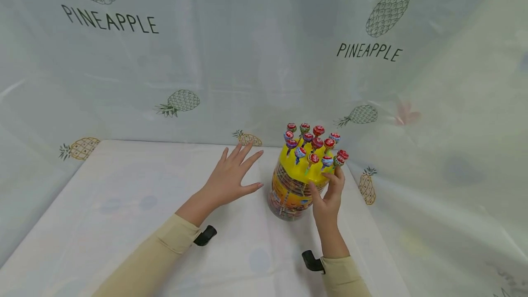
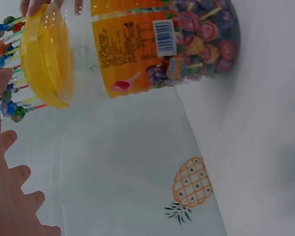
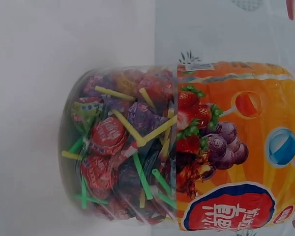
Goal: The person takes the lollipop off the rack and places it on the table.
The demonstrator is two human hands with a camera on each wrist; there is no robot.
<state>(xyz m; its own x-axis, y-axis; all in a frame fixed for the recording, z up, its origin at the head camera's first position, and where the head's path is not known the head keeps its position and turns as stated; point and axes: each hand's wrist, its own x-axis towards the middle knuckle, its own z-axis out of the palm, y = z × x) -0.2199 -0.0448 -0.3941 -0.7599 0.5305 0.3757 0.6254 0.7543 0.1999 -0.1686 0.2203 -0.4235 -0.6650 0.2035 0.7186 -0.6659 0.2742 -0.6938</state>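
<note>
Left hand [image 1: 231,178] spread, just left of jar [image 1: 290,192]; right hand [image 1: 328,200] at lid [image 2: 48,54], grip unclear.

On the curtain [image 1: 264,58] ahead of me I read PINEAPPLE [image 1: 109,19] at ten o'clock and PINEAPPLE [image 1: 369,52] again at two; the faint lettering [image 1: 509,278] at four escapes me. On my jar's label [image 3: 275,103], at five o'clock in my right wrist view, white Chinese characters [image 3: 228,212] include 真. At twelve in my left wrist view, its barcode [image 2: 164,38] and small print [image 2: 119,44] are too blurred to read.
</note>
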